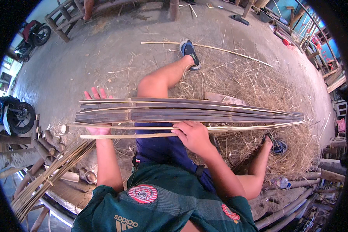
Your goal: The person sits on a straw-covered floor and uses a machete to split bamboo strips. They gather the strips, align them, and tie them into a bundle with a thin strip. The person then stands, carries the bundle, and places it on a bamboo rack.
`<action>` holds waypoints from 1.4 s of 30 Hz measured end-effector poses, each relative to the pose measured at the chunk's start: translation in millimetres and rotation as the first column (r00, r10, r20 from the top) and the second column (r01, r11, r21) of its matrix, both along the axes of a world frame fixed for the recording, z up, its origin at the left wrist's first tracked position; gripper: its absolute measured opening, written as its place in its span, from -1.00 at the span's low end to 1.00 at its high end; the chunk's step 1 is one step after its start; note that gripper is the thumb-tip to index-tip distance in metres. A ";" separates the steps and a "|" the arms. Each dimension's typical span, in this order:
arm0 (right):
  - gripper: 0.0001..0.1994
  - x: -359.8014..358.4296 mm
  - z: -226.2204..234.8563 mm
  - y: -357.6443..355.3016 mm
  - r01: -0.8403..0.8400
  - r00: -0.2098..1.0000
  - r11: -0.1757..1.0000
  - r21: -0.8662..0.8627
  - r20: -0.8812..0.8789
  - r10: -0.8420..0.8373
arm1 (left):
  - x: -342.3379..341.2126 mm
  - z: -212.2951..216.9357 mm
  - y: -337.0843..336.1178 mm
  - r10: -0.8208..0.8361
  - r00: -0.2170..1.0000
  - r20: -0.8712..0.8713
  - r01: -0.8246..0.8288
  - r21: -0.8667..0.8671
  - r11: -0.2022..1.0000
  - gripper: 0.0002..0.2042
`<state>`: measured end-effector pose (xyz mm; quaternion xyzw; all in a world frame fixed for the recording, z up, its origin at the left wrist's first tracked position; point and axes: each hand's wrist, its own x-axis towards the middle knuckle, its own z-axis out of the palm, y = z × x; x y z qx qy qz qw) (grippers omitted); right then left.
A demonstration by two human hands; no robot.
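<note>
A long bundle of split bamboo strips [162, 115], dark on the upper faces, lies crosswise in front of me above my lap. The strips spread apart at the left and come together at the right tip. My left hand [99, 132] is beneath their left end, palm up, with fingers stretched out past the far edge; the strips rest across it and hide its middle. Two thin pale strips [150, 135] stand apart on the near side. My right hand [192, 135] is closed around the pale strips near mid-length, thumb and fingers pressed against them.
Tied thin bamboo sticks [50, 181] slant at lower left, beside cut bamboo pieces [52, 141]. Shavings [259, 89] cover the floor ahead and right. A long bamboo strip [228, 51] lies near my sandalled foot. Motorbikes [21, 118] stand left; bamboo poles [290, 205] lie lower right.
</note>
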<state>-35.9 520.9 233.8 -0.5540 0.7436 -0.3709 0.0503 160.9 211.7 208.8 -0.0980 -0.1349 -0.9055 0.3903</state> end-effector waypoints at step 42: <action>-0.79 -0.2 -16.1 -1.7 -0.075 0.962 0.971 -0.225 -0.272 0.011 | -0.8 5.7 0.3 -0.057 0.998 -0.027 0.058 0.023 0.998 -0.50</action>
